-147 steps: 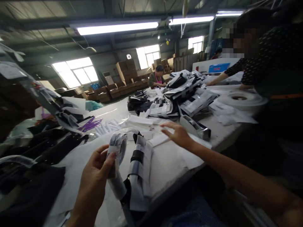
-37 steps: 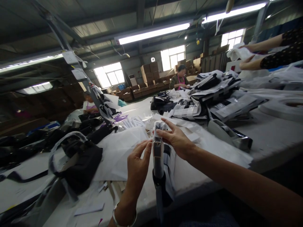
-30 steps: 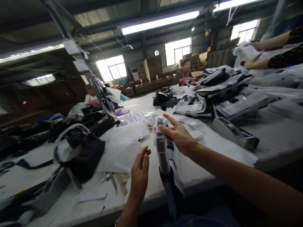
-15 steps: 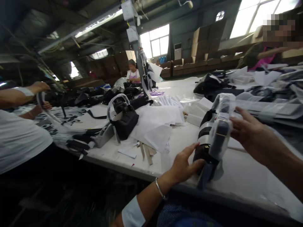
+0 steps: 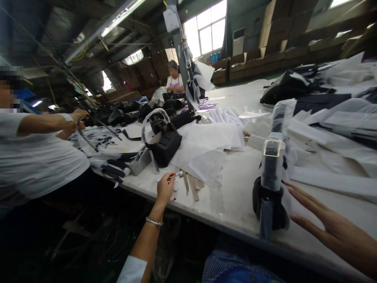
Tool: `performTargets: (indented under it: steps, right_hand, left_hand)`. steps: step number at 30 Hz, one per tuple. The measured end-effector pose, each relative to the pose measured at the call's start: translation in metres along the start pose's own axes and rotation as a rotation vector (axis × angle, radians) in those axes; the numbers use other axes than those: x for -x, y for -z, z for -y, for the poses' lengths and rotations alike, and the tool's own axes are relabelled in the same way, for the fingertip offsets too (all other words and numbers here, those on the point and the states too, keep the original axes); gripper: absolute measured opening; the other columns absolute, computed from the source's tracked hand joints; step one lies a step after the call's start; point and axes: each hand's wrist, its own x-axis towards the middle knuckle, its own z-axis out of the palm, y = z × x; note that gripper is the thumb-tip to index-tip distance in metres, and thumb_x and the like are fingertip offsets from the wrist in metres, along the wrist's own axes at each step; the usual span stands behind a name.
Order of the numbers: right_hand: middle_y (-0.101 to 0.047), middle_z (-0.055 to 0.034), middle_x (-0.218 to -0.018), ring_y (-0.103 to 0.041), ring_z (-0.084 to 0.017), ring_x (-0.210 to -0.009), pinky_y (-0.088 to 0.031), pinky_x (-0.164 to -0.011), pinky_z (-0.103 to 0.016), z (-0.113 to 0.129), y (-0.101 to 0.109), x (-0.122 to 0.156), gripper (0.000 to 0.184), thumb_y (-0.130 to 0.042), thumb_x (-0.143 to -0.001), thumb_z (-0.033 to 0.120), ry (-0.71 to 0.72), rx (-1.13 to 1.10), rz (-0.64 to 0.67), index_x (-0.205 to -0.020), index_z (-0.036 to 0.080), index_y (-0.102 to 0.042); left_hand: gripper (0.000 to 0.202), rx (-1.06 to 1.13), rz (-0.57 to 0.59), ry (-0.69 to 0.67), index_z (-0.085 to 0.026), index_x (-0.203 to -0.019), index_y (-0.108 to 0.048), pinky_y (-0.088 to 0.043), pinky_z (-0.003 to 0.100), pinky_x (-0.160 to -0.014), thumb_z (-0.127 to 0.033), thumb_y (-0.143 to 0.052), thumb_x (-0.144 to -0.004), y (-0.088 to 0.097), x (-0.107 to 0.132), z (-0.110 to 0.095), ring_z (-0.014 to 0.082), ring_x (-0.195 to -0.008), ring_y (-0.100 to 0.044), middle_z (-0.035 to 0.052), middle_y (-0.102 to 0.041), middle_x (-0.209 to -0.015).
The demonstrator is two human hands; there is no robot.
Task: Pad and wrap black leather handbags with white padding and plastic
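Observation:
A black handbag (image 5: pixel 269 212) stands upright near the table's front edge. Its raised strap (image 5: pixel 272 149) is wrapped in clear plastic and carries a gold-coloured buckle. My right hand (image 5: pixel 326 222) is open, fingers stretched out along the bag's right side. Off to the left, my left hand (image 5: pixel 165 188) reaches over the table edge, thumb and fingers pinched together. A small white piece (image 5: pixel 177 173) shows at its fingertips, too small to name. Tan strips (image 5: pixel 193 186) lie just right of that hand.
Another black handbag (image 5: pixel 166 145) with a plastic-wrapped handle stands beyond my left hand. White sheets (image 5: pixel 209 145) spread over the middle of the table (image 5: pixel 235 204). At the left a co-worker (image 5: pixel 44 153) holds straps. Wrapping sheets (image 5: pixel 332 145) and dark bags (image 5: pixel 285 88) lie at the right.
My left hand has left the bag and moved left to the small white items, where its fingers are pinched. The bag has turned, its buckle now facing me. My right hand has lowered along its side.

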Motion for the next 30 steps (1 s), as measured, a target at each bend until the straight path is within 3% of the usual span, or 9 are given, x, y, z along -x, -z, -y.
performTargets:
  steps: [3, 6, 8, 11, 14, 17, 20, 24, 30]
  right_hand:
    - [-0.041, -0.0038, -0.155, -0.057, -0.034, -0.124, -0.056, -0.098, -0.047, 0.001, -0.019, 0.006, 0.062, -0.053, -0.091, 0.049, 0.008, 0.003, -0.009, -0.15, 0.048, -0.032]
    - [-0.036, -0.0035, -0.158, -0.053, -0.033, -0.129, -0.056, -0.098, -0.046, 0.005, -0.028, 0.012, 0.066, -0.051, -0.092, 0.045, -0.037, -0.017, -0.024, -0.152, 0.05, -0.023]
    - [-0.039, -0.0046, -0.156, -0.052, -0.032, -0.13, -0.053, -0.102, -0.047, 0.006, -0.031, 0.02, 0.067, -0.05, -0.093, 0.043, -0.083, -0.032, -0.034, -0.152, 0.05, -0.018]
    - [-0.054, -0.0086, -0.146, -0.062, -0.033, -0.119, -0.056, -0.098, -0.044, 0.003, -0.035, 0.037, 0.062, -0.05, -0.093, 0.042, -0.177, -0.074, -0.044, -0.151, 0.046, -0.026]
    - [-0.067, -0.0093, -0.129, -0.07, -0.033, -0.105, -0.062, -0.086, -0.043, -0.002, -0.039, 0.051, 0.058, -0.05, -0.092, 0.045, -0.25, -0.127, -0.069, -0.148, 0.044, -0.034]
    - [-0.071, -0.0085, -0.122, -0.072, -0.033, -0.099, -0.063, -0.08, -0.042, -0.003, -0.042, 0.056, 0.056, -0.051, -0.092, 0.044, -0.25, -0.138, -0.101, -0.146, 0.041, -0.039]
    - [-0.075, -0.0097, -0.109, -0.075, -0.03, -0.087, -0.063, -0.071, -0.038, -0.002, -0.045, 0.055, 0.053, -0.051, -0.093, 0.042, -0.213, -0.108, -0.149, -0.144, 0.031, -0.046]
    - [-0.075, -0.0106, -0.105, -0.075, -0.026, -0.08, -0.061, -0.065, -0.032, -0.005, -0.052, 0.056, 0.048, -0.047, -0.096, 0.039, -0.18, -0.05, -0.209, -0.141, 0.025, -0.049]
    - [-0.073, -0.0102, -0.113, -0.074, -0.024, -0.091, -0.061, -0.077, -0.032, -0.006, -0.056, 0.059, 0.048, -0.049, -0.097, 0.035, -0.146, -0.073, -0.213, -0.144, 0.026, -0.045]
  left_hand:
    - [0.027, 0.048, 0.059, -0.056, -0.017, -0.101, -0.069, -0.054, 0.037, -0.087, -0.038, -0.057, -0.089, -0.017, 0.001, -0.017, 0.0237, -0.095, -0.069, 0.0107, -0.074, -0.103]
    - [0.034, 0.141, 0.192, -0.158, -0.017, -0.112, -0.067, -0.056, 0.033, -0.086, -0.041, -0.052, -0.095, -0.052, 0.007, -0.05, 0.0224, -0.103, -0.069, 0.0113, -0.073, -0.112]
    - [0.036, 0.186, 0.288, -0.241, -0.018, -0.119, -0.065, -0.057, 0.032, -0.088, -0.04, -0.047, -0.098, -0.077, 0.013, -0.073, 0.0213, -0.107, -0.068, 0.0109, -0.071, -0.117]
    - [0.032, 0.182, 0.424, -0.381, -0.023, -0.122, -0.065, -0.056, 0.034, -0.093, -0.036, -0.051, -0.097, -0.113, 0.02, -0.102, 0.0205, -0.113, -0.066, 0.0077, -0.069, -0.123]
    - [0.03, 0.095, 0.56, -0.508, -0.027, -0.119, -0.068, -0.049, 0.035, -0.106, -0.028, -0.063, -0.09, -0.143, 0.015, -0.114, 0.0206, -0.119, -0.062, 0.0036, -0.067, -0.129]
    - [0.037, -0.05, 0.577, -0.529, -0.023, -0.123, -0.066, -0.043, 0.039, -0.112, -0.017, -0.064, -0.087, -0.162, -0.01, -0.111, 0.0237, -0.127, -0.057, 0.0084, -0.061, -0.137]
    - [0.038, -0.193, 0.492, -0.49, -0.014, -0.127, -0.062, -0.038, 0.043, -0.115, -0.01, -0.051, -0.092, -0.165, -0.048, -0.103, 0.0257, -0.134, -0.05, 0.0167, -0.056, -0.141]
    - [0.031, -0.345, 0.415, -0.469, -0.011, -0.122, -0.062, -0.036, 0.05, -0.114, -0.011, -0.051, -0.093, -0.151, -0.085, -0.1, 0.0266, -0.133, -0.05, 0.0168, -0.058, -0.137]
    - [0.025, -0.453, 0.471, -0.532, -0.021, -0.106, -0.072, -0.047, 0.038, -0.1, -0.023, -0.05, -0.095, -0.136, -0.067, -0.116, 0.0241, -0.108, -0.063, 0.0098, -0.07, -0.114]
